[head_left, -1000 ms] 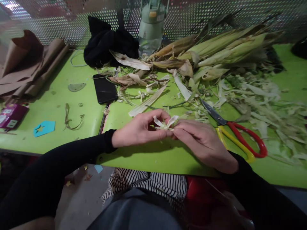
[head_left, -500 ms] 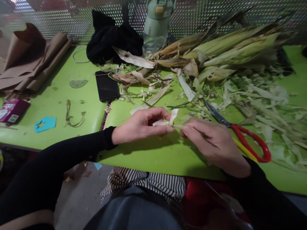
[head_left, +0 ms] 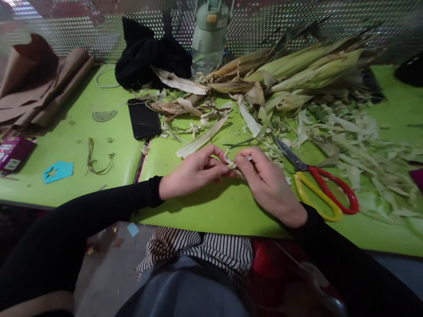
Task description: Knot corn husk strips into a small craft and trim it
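Observation:
Between my two hands is a small pale strip of corn husk (head_left: 231,164), bent and partly knotted. My left hand (head_left: 198,171) pinches its left part between thumb and fingers. From the other side my right hand (head_left: 264,182) grips it, with the fingertips close to those of my left hand. Fingers cover much of the strip. Just right of my right hand lie scissors (head_left: 299,165) with one red and one yellow handle, blades pointing away to the upper left. A loose pale husk strip (head_left: 203,140) rests beyond my left hand.
Corn husks (head_left: 297,70) are heaped at the back, with shredded scraps (head_left: 357,141) at the right. A black phone (head_left: 144,118), a green bottle (head_left: 208,42) and black cloth (head_left: 152,59) stand or lie behind my hands. Brown paper (head_left: 42,83) fills the left.
My right hand has moved left and closer to my left hand, regripping the husk strip. Its yellow-handled scissors now show more fully. The view has shifted slightly.

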### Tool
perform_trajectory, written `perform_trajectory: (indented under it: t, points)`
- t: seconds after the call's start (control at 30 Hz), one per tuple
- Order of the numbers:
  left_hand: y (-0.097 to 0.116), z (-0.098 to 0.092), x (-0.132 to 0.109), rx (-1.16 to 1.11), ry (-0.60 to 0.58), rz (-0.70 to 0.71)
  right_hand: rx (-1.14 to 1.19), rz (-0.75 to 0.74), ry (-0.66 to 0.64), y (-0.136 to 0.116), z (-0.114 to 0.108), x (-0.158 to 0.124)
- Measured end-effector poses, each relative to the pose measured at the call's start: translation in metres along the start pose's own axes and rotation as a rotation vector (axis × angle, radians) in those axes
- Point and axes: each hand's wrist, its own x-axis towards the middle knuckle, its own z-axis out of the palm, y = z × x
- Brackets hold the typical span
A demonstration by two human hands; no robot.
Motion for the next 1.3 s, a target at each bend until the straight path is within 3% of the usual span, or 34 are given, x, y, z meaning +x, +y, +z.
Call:
perform_trajectory:
  t: [0.17, 0.43, 0.5, 0.63, 0.77, 0.9, 1.07, 1.3]
  points:
    - [0.0, 0.0, 0.0, 0.146, -0.039, -0.152, -0.005, 0.009, 0.011, 0.005, 0.005, -0.001]
    - [0.008, 0.005, -0.005, 0.065, -0.115, -0.173, 0.096, -0.007, -0.002, 0.001, 0.006, -0.002]
    - [0.01, 0.005, -0.006, 0.201, -0.08, -0.11, 0.15, 0.018, 0.011, 0.001, 0.007, -0.003]
    - [0.013, 0.002, -0.003, 0.602, 0.054, 0.154, 0.174, 0.042, 0.076, -0.001, 0.007, -0.006]
    - [0.014, 0.001, 0.001, 0.748, 0.081, 0.258, 0.225, 0.073, 0.098, -0.004, 0.004, -0.009]
    - [0.018, -0.002, 0.001, 0.755, 0.075, 0.237, 0.241, 0.089, 0.129, -0.003, 0.004, -0.01]
    - [0.023, -0.008, -0.001, 0.696, -0.063, 0.158, 0.25, 0.101, 0.093, 0.001, 0.004, -0.008]
    - [0.011, -0.009, 0.001, 0.436, -0.014, 0.164, 0.272, 0.099, 0.018, 0.002, 0.008, -0.004]
